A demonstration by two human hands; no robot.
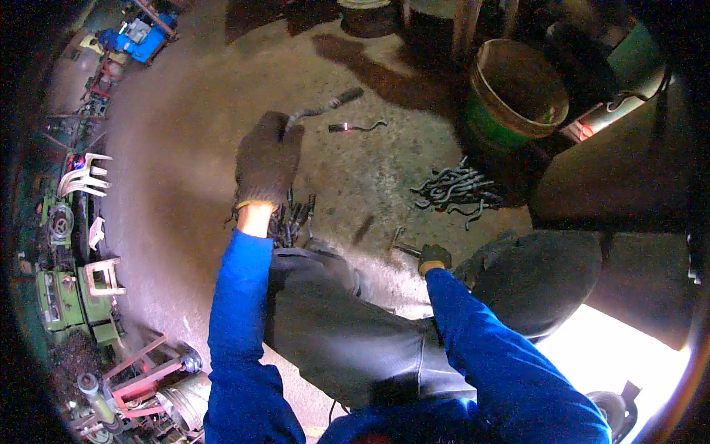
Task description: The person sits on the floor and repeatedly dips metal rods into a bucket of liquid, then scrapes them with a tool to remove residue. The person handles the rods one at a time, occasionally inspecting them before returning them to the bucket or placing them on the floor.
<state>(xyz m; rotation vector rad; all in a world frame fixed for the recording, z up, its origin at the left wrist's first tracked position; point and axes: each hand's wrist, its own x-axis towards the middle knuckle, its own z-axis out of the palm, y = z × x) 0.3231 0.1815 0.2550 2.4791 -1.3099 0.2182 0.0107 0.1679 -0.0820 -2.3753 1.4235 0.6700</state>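
My left hand point(268, 159), in a dark knitted glove, is raised in front of me and closed on the end of a bent metal rod point(325, 105). The rod points to the right and has a thicker dark end. Lower and to the right, my right hand point(435, 257), also gloved, grips the handle of a hammer point(398, 243) close to the floor. A second piece, a bent rod point(359, 127) with a thick dark end and a red-glowing spot, lies beyond my hands. Several dark rods point(296, 220) stand or lie beside my left wrist, partly hidden by the forearm.
A pile of wavy dark rods point(458, 189) lies on the floor at the right. Behind it stands a green drum point(484, 122) with a pale rim. Along the left are white plastic chairs point(87, 177), green machinery point(63, 300) and a red metal frame point(144, 370).
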